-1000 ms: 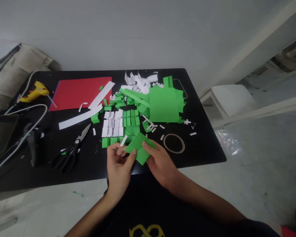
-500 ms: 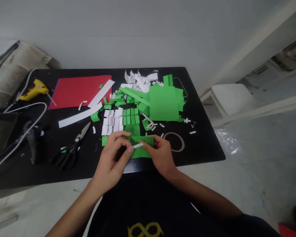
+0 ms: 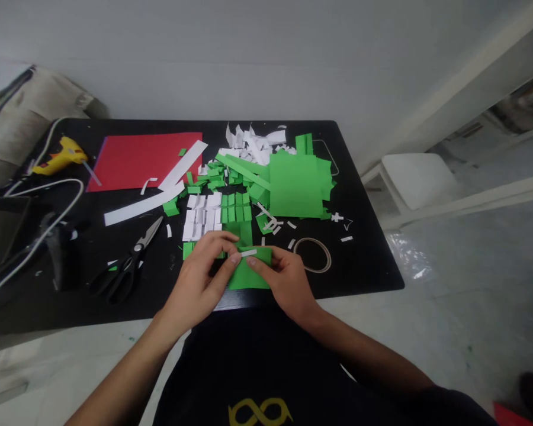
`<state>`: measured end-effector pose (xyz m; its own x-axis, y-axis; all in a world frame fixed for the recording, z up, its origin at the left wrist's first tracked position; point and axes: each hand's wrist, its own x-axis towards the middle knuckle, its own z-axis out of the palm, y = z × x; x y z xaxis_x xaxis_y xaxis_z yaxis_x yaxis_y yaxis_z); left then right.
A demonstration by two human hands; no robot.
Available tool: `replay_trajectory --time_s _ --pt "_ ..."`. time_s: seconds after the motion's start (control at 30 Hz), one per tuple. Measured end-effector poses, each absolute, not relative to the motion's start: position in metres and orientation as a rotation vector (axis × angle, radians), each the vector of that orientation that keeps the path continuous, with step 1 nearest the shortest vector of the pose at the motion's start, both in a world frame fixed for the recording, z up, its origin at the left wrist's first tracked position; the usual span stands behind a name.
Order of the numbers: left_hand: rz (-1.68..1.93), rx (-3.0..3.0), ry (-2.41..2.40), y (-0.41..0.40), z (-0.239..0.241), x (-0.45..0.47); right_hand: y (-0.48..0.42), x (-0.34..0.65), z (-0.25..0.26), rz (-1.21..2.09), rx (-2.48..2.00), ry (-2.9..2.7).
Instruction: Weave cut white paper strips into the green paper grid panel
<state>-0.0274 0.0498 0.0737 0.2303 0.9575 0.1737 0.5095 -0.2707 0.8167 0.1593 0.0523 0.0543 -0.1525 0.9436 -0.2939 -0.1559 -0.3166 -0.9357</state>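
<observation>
Near the table's front edge, my left hand (image 3: 204, 275) pinches a small white paper strip (image 3: 249, 253) by its left end. The strip lies against the upper part of a green paper piece (image 3: 249, 279). My right hand (image 3: 293, 283) grips the right side of that green paper, its thumb close to the strip's right end. Just beyond my hands are folded white paper pieces (image 3: 203, 216) in rows beside folded green pieces (image 3: 236, 207). My left fingers partly cover the nearer green pieces.
Black-handled scissors (image 3: 135, 251) lie at left, near a yellow glue gun (image 3: 62, 157) with a white cable (image 3: 48, 228). Red paper (image 3: 146, 163) sits at the back. Green sheets (image 3: 295, 186), white scraps (image 3: 260, 145) and a beige ring (image 3: 328, 257) are beyond and right.
The white strip has moved slightly left and up against the green paper's upper part. The green paper has shifted a little left and now lies more open toward me.
</observation>
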Motion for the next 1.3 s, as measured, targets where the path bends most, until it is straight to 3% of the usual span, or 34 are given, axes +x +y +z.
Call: replay_trajectory --time_s 0.83,1.13,1.3 --pt "1.079 2.010 1.502 0.045 0.073 -0.013 0.049 0.153 0.057 1.422 -1.294 -1.099" --pt "1.239 1.478 1.660 0.048 0.071 -0.024 0.044 0.161 0.061 1.292 -1.314 -1.122" --pt "1.096 1.318 1.478 0.041 0.066 -0.014 0.041 0.162 0.057 1.382 -1.303 -1.090"
